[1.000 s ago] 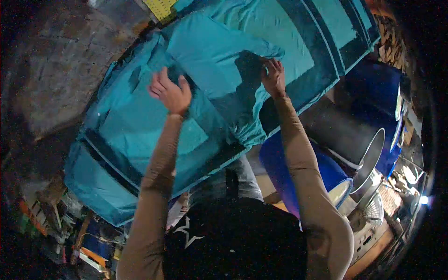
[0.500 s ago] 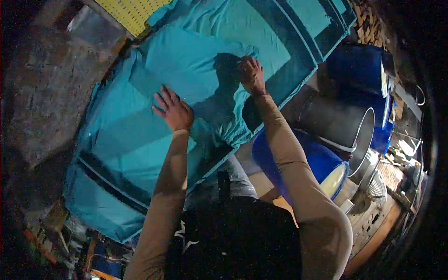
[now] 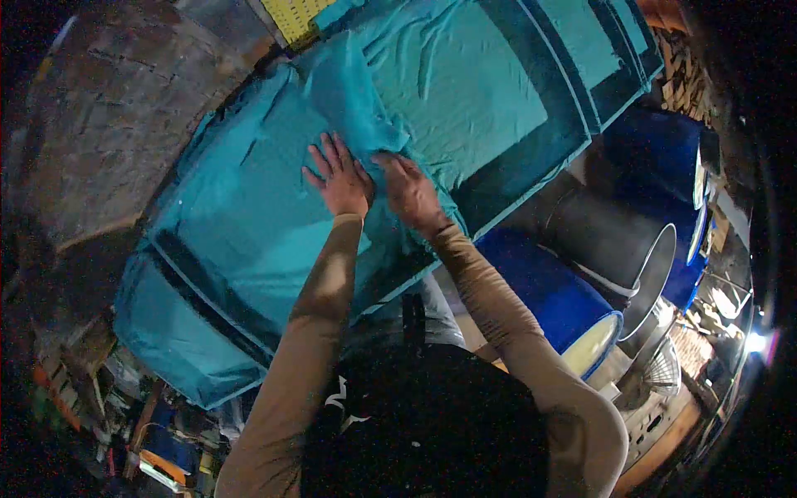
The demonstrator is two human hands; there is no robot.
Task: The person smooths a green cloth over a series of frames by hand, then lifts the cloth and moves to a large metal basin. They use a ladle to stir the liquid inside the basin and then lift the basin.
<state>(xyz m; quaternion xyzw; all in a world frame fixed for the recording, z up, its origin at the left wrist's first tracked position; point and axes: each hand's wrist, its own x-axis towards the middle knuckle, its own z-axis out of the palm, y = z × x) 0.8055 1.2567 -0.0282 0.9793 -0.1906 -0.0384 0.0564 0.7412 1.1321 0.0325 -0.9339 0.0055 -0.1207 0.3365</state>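
A long teal cloth (image 3: 257, 183) with dark straight bands lies spread in front of me, wrinkled and bunched near its middle. My left hand (image 3: 343, 181) rests flat on it, fingers spread and pointing away from me. Just to the right, my right hand (image 3: 411, 195) has its fingers curled together at the edge of a raised fold of the cloth, pinching it. Part of the fold is hidden beneath the hands.
On the right are blue drums (image 3: 552, 290) and a dark open cylinder (image 3: 610, 241) on its side. A white wire fan-like guard (image 3: 662, 369) sits lower right. A yellow perforated panel (image 3: 295, 17) shows at the top; a worn brown surface (image 3: 108, 116) lies left.
My right hand has come left and toward me, drawing the fold of cloth along, and is now close beside my left hand. The left hand stays flat, slightly further right in view.
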